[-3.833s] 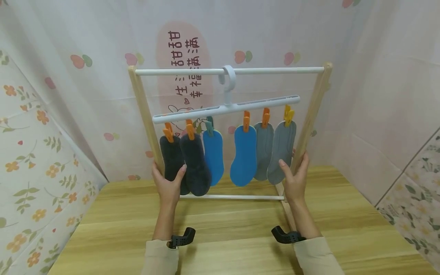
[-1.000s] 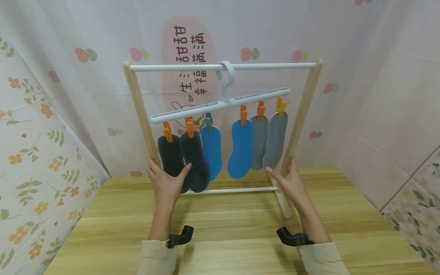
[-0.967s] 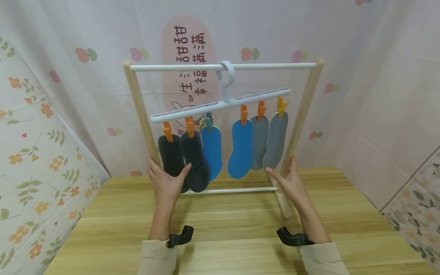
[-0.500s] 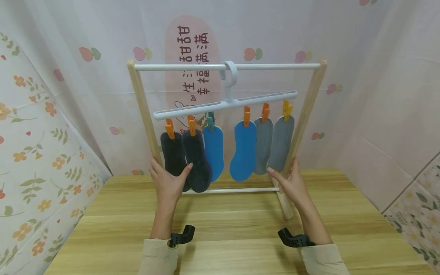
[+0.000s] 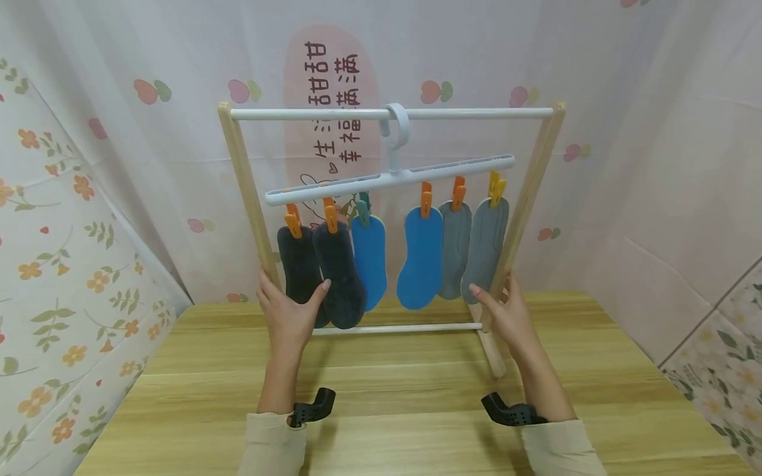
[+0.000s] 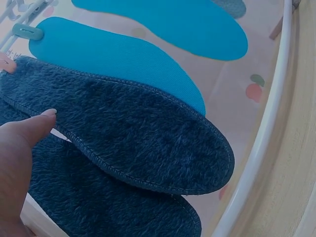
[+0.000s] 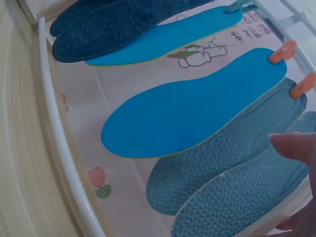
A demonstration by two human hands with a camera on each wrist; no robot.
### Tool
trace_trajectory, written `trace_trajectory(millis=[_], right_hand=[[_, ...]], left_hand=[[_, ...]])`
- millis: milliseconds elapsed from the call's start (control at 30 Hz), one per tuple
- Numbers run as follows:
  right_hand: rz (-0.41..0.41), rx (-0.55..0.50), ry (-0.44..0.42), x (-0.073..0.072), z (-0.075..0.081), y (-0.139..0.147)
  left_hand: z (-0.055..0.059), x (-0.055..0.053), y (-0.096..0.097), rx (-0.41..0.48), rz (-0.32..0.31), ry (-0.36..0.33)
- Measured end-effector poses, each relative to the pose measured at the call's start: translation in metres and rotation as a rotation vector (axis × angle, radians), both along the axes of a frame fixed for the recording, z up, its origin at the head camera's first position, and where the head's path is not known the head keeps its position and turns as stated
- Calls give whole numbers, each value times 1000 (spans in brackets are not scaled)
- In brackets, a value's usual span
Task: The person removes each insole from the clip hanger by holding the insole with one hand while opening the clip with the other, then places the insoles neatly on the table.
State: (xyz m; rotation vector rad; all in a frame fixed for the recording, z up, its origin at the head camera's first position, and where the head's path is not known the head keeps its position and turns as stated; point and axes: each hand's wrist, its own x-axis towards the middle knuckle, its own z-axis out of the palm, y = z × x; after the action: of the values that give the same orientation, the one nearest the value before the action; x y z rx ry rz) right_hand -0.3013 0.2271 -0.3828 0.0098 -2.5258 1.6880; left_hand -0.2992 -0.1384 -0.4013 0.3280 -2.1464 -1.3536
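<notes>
A small clothes rack (image 5: 381,115) with wooden posts and white rods stands on the table. From its top rod hangs a white hanger (image 5: 393,178), tilted with its right end higher. Orange, green and yellow clips on it hold insoles: two dark fuzzy insoles (image 5: 339,277) at left, two blue insoles (image 5: 420,264) in the middle, two grey insoles (image 5: 485,251) at right. My left hand (image 5: 290,317) grips the left post low down, its thumb at the dark insoles. My right hand (image 5: 506,314) holds the right post, its thumb overlapping the outer grey insole's lower end.
The rack's lower white rod (image 5: 405,328) runs close above the wood-grain table (image 5: 393,423). A patterned curtain (image 5: 476,39) hangs right behind, with flowered cloth (image 5: 71,297) along the left side. Black wrist mounts (image 5: 315,406) sit on both forearms.
Against the curtain, the rack has shifted slightly left since the oldest frame, both hands staying on its posts. The hanger tilted more steeply about a second ago and has since levelled a little.
</notes>
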Motion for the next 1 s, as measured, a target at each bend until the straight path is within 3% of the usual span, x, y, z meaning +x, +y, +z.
trace_trajectory(millis=[233, 667, 933, 1000], right_hand=[[-2, -83, 85, 3, 7, 6], [-59, -28, 186, 26, 33, 14], [-39, 11, 273, 30, 38, 6], [-32, 6, 289, 31, 38, 3]], left_hand=[[0, -2, -2, 14, -9, 15], [6, -1, 5, 58, -44, 1], [16, 6, 5, 69, -14, 85], [18, 9, 6, 111, -3, 144]])
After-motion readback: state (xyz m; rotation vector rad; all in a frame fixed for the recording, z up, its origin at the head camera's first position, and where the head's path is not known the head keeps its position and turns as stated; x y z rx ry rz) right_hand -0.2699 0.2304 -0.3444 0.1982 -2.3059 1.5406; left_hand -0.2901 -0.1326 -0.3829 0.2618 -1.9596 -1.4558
